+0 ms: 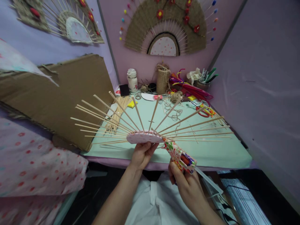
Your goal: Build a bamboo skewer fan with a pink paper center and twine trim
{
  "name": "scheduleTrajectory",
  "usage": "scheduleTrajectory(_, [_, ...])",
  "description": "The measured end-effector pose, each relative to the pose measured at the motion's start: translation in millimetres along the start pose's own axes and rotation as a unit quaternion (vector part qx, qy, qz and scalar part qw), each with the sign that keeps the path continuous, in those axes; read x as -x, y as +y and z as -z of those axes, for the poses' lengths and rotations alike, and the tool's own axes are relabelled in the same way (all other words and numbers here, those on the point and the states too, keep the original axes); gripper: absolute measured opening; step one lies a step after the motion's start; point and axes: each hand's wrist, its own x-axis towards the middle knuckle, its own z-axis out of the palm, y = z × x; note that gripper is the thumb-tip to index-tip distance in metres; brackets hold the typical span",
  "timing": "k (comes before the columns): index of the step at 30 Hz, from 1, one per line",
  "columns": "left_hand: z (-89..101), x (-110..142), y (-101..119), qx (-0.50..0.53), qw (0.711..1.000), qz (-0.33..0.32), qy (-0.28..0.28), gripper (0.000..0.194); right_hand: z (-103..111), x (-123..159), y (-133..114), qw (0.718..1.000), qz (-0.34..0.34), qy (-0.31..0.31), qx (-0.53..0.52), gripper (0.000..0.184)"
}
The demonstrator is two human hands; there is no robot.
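My left hand (143, 153) grips a round disc (142, 137) from below, its thumb and fingers on the near edge. The disc is covered in pale pink cloth with small dots. Many thin wooden sticks (126, 110) fan out from its rim to the left, away from me and to the right. My right hand (185, 178) is wrapped round a hot glue gun (177, 153) with a floral covering. The gun's nozzle points at the right edge of the disc, close to the stick bases; whether it touches cannot be told. A clear glue stick (208, 180) juts from its back.
On the pale green table (211, 156) lie a bundle of sticks (120, 109), a twine spool (162, 79), a white bottle (132, 80), red-handled scissors (203, 111) and pipe cleaners (194, 89). Cardboard (58, 97) leans at left. A finished fan (165, 28) hangs on the wall.
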Motion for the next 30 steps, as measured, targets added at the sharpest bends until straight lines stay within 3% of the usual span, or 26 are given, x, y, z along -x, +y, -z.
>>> scheduleTrajectory(18, [-3.8,1.5,-1.7,0.007,1.0,0.009,0.016,0.031,1.2,-1.4,5.6,0.997,0.077,0.018,0.022,0.047])
scheduleTrajectory(30, [-5.2,1.1,-2.7,-0.007,1.0,0.015,0.017,0.033,1.7,-2.1,-0.2,0.999,0.051,0.01,0.014,0.047])
